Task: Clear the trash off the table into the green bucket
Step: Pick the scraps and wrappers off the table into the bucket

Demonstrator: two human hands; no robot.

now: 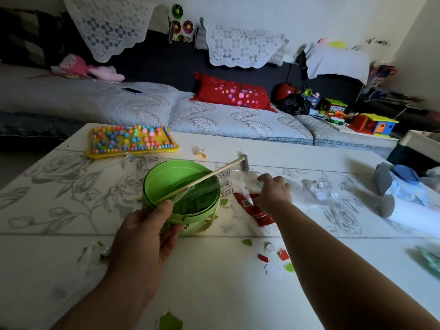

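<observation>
The green bucket stands on the white table, mid-left. My left hand hovers at the bucket's near rim and pinches a wooden stick in a clear wrapper that slants across the bucket's mouth. My right hand is to the right of the bucket, fingers curled down on a clear plastic wrapper. A red wrapper lies partly under that wrist. Red, green and white scraps lie nearer to me. Crumpled paper sits further right.
A yellow tray of coloured beads lies at the table's far left. A small wrapper and a grey piece sit behind the bucket. Grey and blue cloth is at the right edge. A sofa runs behind.
</observation>
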